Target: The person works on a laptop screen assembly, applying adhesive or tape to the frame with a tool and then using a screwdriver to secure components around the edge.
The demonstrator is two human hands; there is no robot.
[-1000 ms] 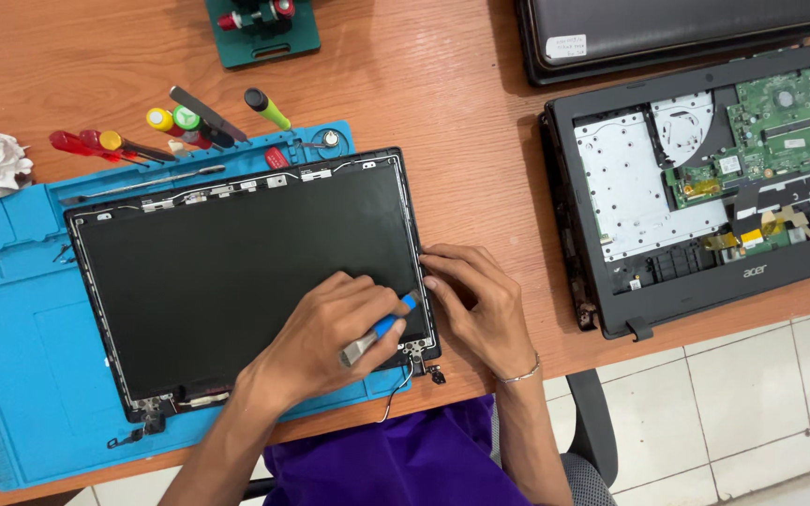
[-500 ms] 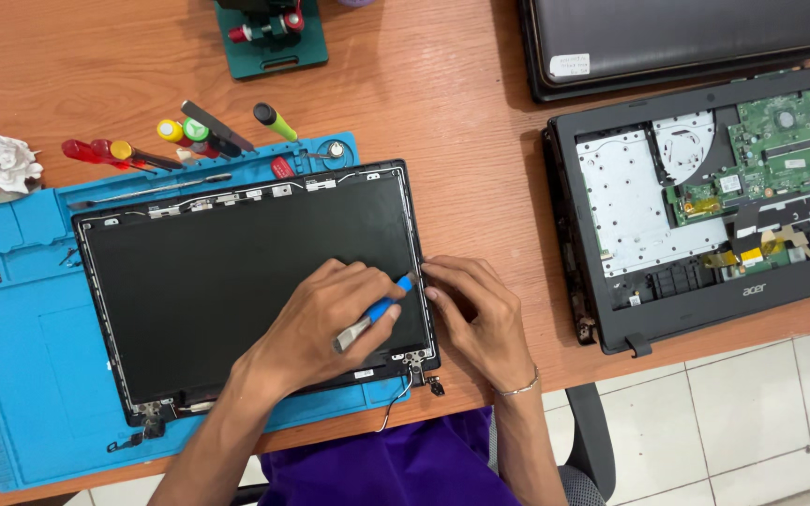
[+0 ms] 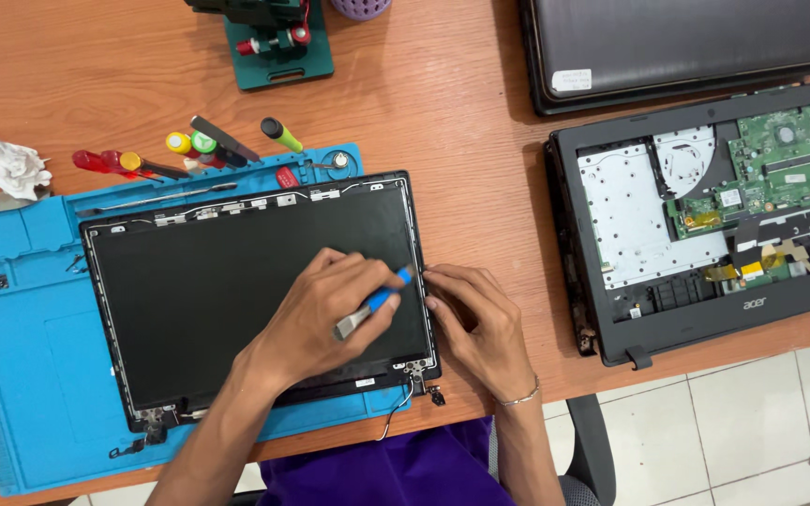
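A bare laptop screen panel (image 3: 227, 281) in its black lid lies on a blue repair mat (image 3: 21, 356). My left hand (image 3: 325, 314) holds a pry tool (image 3: 379, 302) with a blue handle and a flat metal end. Its blue tip touches the panel's right edge, about halfway up. My right hand (image 3: 480, 328) rests beside that edge with a bracelet at the wrist, and its fingertips press on the bezel just right of the tool tip. The hinges (image 3: 419, 373) at the lid's near corners are exposed.
Several screwdrivers (image 3: 189, 150) lie along the mat's far edge, with crumpled tissue (image 3: 13, 167) at the left. An opened laptop base (image 3: 705, 215) with a green circuit board sits on the right, a closed laptop (image 3: 686, 47) behind it. A green holder (image 3: 278, 37) stands at the back.
My left hand has slid the pry tool's tip farther up along the panel's right edge, and my right hand has followed it. The view has shifted slightly.
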